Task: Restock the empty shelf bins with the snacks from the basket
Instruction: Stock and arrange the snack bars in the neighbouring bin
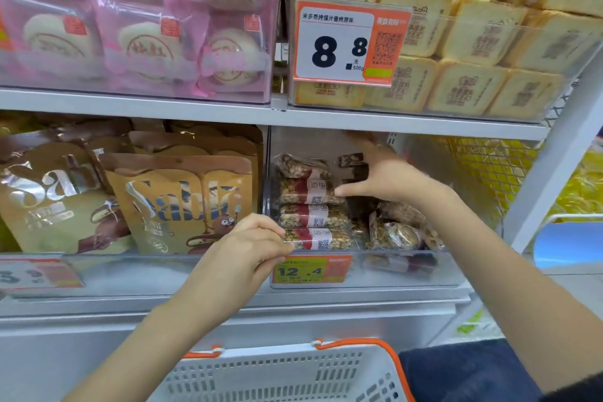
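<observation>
— White shelving fills the view, two tiers of clear bins. Where are the snacks going?

— Into the clear bin (365, 271) at lower right, the one with the yellow 12.4 price tag (310, 269) on its front lip. A stack of nut bars (310, 215) lies flat against its left wall, four high, and loose wrapped bars (401, 232) are heaped low at front right.

— And the hands?

— The right hand (378, 173) is deep inside the bin, above the heap, fingers spread upward near the underside of the upper shelf (408, 124), thumb stretched left to touch the second bar of the stack. A dark bar (350, 160) shows just beside its fingers; whether it is gripped, I cannot tell. The left hand (251, 248) is at the bin's front left corner, fingers curled and pinching the rim.

— Any room left in there?

— Yes: open space above the heap and behind the hand, up to the shelf above. The bin's left wall stands hard against the Sablé pouches (182, 206) next door.

— The basket?

— A white basket (277, 378) with orange trim sits at the bottom edge, below the hands; only its perforated wall shows. Its contents are out of sight.

— Above?

— Bread-slice packs (473, 42) behind an 8.8 tag (346, 42), and pink bun packs (130, 26) to the left.
</observation>
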Demonstrator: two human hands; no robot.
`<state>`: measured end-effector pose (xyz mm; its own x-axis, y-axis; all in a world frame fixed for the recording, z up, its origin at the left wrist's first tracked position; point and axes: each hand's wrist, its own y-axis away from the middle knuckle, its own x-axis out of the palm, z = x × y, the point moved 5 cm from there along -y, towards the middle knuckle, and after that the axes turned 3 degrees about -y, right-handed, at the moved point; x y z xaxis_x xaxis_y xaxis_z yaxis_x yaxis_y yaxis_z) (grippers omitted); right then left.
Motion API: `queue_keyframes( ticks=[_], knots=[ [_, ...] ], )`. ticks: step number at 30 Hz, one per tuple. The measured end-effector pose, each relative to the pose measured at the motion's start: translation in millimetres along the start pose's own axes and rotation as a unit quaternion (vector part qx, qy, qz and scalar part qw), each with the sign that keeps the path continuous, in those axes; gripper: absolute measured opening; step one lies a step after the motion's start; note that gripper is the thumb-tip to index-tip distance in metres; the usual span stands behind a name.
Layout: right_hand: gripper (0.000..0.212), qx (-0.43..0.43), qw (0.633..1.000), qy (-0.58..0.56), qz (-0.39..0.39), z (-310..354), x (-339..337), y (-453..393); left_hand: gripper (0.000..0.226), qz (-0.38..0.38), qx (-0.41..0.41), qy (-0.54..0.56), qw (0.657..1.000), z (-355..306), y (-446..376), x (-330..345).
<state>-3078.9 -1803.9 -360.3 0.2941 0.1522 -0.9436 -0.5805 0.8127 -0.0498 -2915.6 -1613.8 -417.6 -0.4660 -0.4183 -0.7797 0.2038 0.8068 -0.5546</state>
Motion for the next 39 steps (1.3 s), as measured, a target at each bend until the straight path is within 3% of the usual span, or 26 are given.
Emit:
queue_keyframes(
  ticks=[4,9,11,14,20,23,28,30,31,33,35,37,39],
  knots=[
    [0.126,0.071,0.989,0.060,0.111,-73,5,33,0.015,-0.005,-0.002,-0.005,1.000,-1,0,1],
    [0.137,0.142,0.973,0.176,0.045,-86,0,31,0.018,-0.001,-0.010,-0.005,1.000,-2,0,0],
    [0.138,0.159,0.964,0.201,0.073,-82,-4,23,0.018,-0.004,-0.013,-0.001,1.000,-3,0,0],
    [0.139,0.152,0.971,0.146,0.114,-76,-3,16,0.017,-0.009,-0.005,-0.002,1.000,-4,1,-2],
    [0.129,0.098,0.985,0.139,0.038,-70,0,35,0.018,-0.006,-0.006,-0.010,1.000,-6,-1,-4],
    [0.114,0.074,0.985,0.149,-0.036,-54,-15,48,0.017,0.000,-0.010,-0.010,1.000,-5,-1,-3],
    [0.103,-0.103,0.973,0.149,-0.142,35,-22,72,0.016,-0.023,0.060,-0.127,0.990,-21,0,-8],
    [0.108,-0.103,0.976,0.119,-0.150,65,-4,67,0.017,-0.080,0.084,-0.158,0.981,-37,0,-19],
    [0.109,-0.081,0.985,0.093,-0.124,75,10,60,0.016,-0.113,0.081,-0.159,0.977,-43,-1,-27],
    [0.102,-0.043,0.999,0.017,0.026,90,47,46,0.018,-0.154,0.057,-0.161,0.973,-44,-1,-38],
    [0.087,-0.024,0.983,-0.064,0.173,91,68,41,0.034,-0.115,0.037,-0.173,0.978,-35,-2,-36],
    [0.074,-0.025,0.966,-0.154,0.207,83,56,46,0.054,-0.027,0.036,-0.219,0.975,-27,1,-22],
    [0.068,-0.016,0.964,-0.215,0.152,63,27,56,0.060,0.041,0.041,-0.261,0.963,-24,5,-9]
  ],
)
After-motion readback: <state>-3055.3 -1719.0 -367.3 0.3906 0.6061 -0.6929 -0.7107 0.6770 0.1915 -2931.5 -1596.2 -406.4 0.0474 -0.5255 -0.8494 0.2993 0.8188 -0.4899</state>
